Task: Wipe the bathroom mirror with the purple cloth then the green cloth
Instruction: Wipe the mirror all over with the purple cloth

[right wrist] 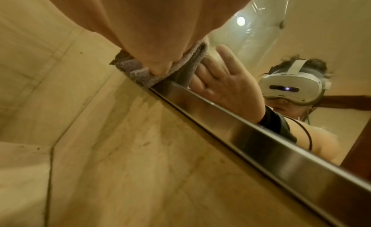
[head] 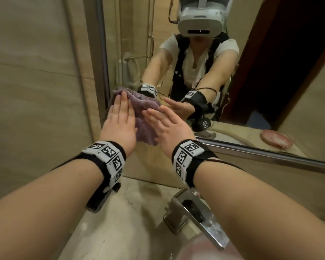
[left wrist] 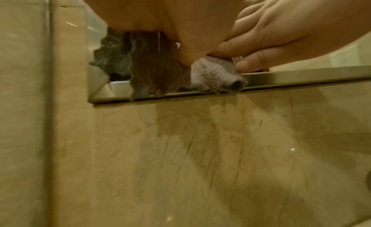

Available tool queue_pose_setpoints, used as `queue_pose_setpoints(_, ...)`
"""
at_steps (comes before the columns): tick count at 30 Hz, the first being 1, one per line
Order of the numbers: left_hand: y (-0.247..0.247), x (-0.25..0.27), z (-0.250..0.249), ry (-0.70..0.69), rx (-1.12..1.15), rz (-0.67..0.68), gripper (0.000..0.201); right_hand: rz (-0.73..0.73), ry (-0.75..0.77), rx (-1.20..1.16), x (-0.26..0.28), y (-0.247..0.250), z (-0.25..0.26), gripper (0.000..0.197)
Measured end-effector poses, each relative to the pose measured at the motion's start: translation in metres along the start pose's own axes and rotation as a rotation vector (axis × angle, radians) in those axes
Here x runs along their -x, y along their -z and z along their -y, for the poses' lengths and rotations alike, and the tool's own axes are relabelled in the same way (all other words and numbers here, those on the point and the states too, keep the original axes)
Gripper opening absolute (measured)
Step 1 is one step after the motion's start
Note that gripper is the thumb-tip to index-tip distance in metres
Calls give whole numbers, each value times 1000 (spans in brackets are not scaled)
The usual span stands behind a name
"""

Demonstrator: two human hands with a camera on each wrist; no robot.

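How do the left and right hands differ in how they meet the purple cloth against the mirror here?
The left hand lies flat on the purple cloth, its fingertips near the cloth's top; the right hand is angled in from the side, meeting the cloth's right edge. The left hand sits by the mirror frame's left side, the right hand further in. Both have straight fingers, pressing rather than gripping.

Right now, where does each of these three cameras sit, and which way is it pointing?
Head: worn on the head, looking forward and down at the mirror; shows both forearms, left hand and right hand flat on the purple cloth.
Left wrist: under the left palm, facing the mirror's lower-left corner; shows both hands' fingers.
Right wrist: under the right palm, looking along the mirror's bottom edge.
All share the cloth.
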State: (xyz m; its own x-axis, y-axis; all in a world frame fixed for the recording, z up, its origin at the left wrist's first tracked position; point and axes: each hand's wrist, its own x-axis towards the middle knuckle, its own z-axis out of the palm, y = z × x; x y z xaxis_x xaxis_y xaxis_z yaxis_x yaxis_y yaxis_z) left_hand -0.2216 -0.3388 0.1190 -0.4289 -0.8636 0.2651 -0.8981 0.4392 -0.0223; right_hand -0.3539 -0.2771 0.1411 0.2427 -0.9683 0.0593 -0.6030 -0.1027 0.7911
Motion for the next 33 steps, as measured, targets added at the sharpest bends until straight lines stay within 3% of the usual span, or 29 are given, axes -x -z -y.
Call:
queue_pose_setpoints(9,11,-11,-62,-147,-51,-130,72,-1,-47,-18,50,-51,-48,60)
queue_pose_setpoints(12,15,-12,-90,-206,-52,-166,74,-61,-90,-35,73,-73,-65,77)
queue_pose_setpoints(20,32,-13,-159,-473,-129,-283,75,-100,-199,-12,145,-122,-99,78)
queue_pose_setpoints(22,35,-13,-181,-484,-157,-248,73,-118,-220,-44,163,-134,-110,78)
queue_pose_setpoints(24,37,-14,-204,-470,-149,-222,72,-131,-264,-63,180,-138,-120,62)
queue_pose_setpoints(30,48,-11,-263,-476,-223,-246,69,79,-302,-35,223,-145,-136,58)
queue_pose_setpoints(33,57,-10,-289,-496,-224,-257,70,-69,-440,-207,239,-150,-134,66)
